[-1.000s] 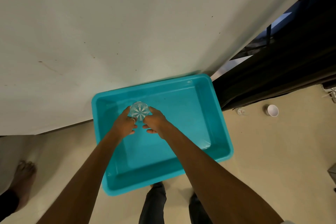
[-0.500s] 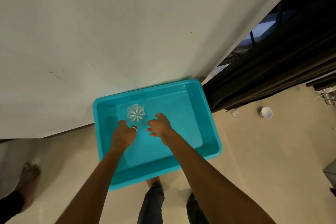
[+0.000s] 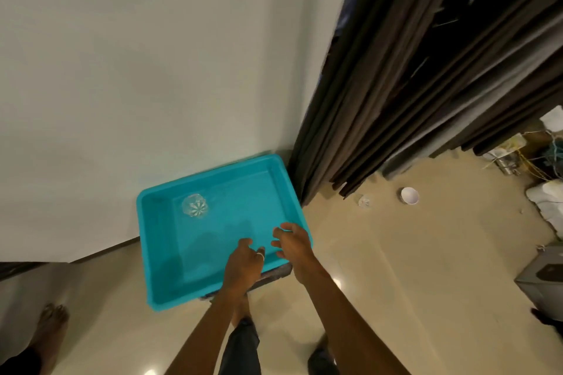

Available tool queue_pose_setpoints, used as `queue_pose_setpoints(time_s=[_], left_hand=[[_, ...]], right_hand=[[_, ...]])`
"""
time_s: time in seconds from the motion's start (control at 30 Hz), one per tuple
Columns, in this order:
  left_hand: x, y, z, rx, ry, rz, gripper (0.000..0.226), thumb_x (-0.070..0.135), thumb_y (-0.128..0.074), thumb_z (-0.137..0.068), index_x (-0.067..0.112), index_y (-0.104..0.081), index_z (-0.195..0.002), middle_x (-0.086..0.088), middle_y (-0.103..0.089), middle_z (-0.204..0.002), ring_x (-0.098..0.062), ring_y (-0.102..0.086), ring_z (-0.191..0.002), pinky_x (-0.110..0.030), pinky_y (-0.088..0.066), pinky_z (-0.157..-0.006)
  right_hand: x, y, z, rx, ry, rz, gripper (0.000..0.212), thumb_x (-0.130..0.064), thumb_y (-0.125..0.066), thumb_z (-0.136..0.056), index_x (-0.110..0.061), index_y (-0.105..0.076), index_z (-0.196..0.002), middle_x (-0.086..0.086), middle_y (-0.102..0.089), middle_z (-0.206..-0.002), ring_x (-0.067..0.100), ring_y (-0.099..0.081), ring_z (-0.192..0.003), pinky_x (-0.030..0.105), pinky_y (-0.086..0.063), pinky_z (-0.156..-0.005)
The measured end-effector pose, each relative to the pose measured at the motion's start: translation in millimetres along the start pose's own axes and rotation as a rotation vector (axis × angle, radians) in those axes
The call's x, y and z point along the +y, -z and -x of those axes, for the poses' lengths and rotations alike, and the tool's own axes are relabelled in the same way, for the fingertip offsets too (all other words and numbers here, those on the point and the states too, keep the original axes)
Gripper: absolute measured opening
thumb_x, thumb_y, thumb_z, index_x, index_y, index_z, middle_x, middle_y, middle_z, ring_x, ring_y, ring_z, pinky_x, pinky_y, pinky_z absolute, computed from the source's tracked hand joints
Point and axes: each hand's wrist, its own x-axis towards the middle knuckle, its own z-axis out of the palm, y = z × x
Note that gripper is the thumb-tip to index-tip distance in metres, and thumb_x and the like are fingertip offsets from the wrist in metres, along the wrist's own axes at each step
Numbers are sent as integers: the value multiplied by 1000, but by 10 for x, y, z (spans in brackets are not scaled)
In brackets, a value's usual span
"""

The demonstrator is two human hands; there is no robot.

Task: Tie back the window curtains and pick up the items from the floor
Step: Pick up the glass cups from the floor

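Your clear glass (image 3: 195,205) stands alone in the far left corner of the turquoise tub (image 3: 158,253), its cut pattern visible from above, though its walls are hard to trace against the blue. The tub sits on the floor (image 3: 396,268) against the white wall (image 3: 152,70), and something dark shows under its near right edge, too little of it to name. Your left hand (image 3: 243,265) hangs over the tub's near right part with fingers loosely curled and nothing in it; a ring shows on one finger. Your right hand (image 3: 294,243) is just beside it, over the tub's right rim, fingers spread and bent, also holding nothing. Both are well apart from the glass. To the right of the tub the dark curtains (image 3: 426,85) hang in loose folds down to the floor, their upper part cut off by the frame. On the floor past their hem lies a small white cup (image 3: 409,195), and nearer the curtain a tiny crumpled clear thing (image 3: 364,201), possibly a wrapper; it is too small and blurred to say. At the right edge are a heap of cords and white bundles (image 3: 536,161) and a grey box (image 3: 545,280), both cut off. Your legs show at the bottom, and another person's bare foot (image 3: 53,321) stands at lower left.
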Motion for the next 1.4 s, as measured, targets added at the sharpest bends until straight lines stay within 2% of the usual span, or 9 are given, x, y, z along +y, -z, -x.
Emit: queue_pose_setpoints(time_s=[0.27,0.37,0.47,0.57,0.67,0.9,1.1,1.23,1.4], left_hand=[[906,-1069,889,-14,-77,52,38,33,-52,-100,15,-47,-133,-12,-64,-127,-32,-62,-114,-41,-48,-100],[1262,-1510,1078,-30,-65,100,38,31,-50,-101,19,-45,-136,-9,-63,-129,-29,-63,-114,-44,-50,-102],[1618,-1872,1296,-57,-12,236,32,32,-43,-104,16,-52,-131,-10,-65,-123,-28,-64,-111,-44,-50,-104],[1869,-2129,1419,-42,-74,211,34,32,-51,-102,19,-50,-133,-9,-65,-123,-27,-66,-106,-42,-56,-96],[2057,-2270,1485,-50,-105,188,38,28,-57,-100,19,-46,-135,-10,-65,-125,-25,-68,-100,-38,-60,-86],[2592,-2588,1240,-111,-108,130,39,33,-55,-99,16,-51,-134,-5,-63,-114,-23,-68,-94,-37,-60,-82],[3242,-2851,886,-203,-166,61,45,42,-56,-94,21,-54,-133,-5,-65,-127,-26,-66,-108,-43,-56,-95],[3604,-2902,684,-185,-205,60,45,42,-55,-92,25,-56,-133,-2,-66,-127,-25,-66,-110,-43,-55,-96],[3860,-3010,552,-154,-211,10,39,42,-53,-94,24,-61,-128,-3,-70,-122,-25,-68,-108,-41,-56,-94]], right_hand=[[175,1530,373,34,66,-175,18,-23,-65,-93,-17,-64,-111,6,-72,-109,20,-71,-96,30,-55,-68],[159,2101,506,50,95,-219,14,-23,-65,-94,-17,-66,-106,6,-72,-108,21,-71,-98,32,-55,-73],[158,2612,611,85,128,-250,14,-23,-64,-93,-17,-68,-105,6,-72,-107,22,-71,-99,33,-56,-75],[150,2987,654,124,134,-299,14,-21,-62,-93,-16,-69,-104,6,-72,-105,24,-71,-99,33,-56,-75],[151,3205,647,156,119,-355,13,-20,-61,-95,-16,-70,-104,7,-72,-104,25,-70,-99,34,-57,-76],[121,3597,437,229,135,-248,14,-23,-57,-99,-19,-71,-97,5,-70,-102,23,-67,-96,34,-59,-77],[-384,4119,55,268,111,-225,17,-17,-56,-97,-14,-73,-95,7,-71,-95,26,-68,-94,39,-59,-79],[-622,4233,-176,259,125,-212,19,-16,-54,-97,-13,-72,-94,5,-72,-95,26,-69,-95,41,-60,-82],[-808,4439,-400,235,131,-187,17,-18,-54,-96,-15,-71,-97,5,-72,-97,24,-70,-95,35,-59,-75]])
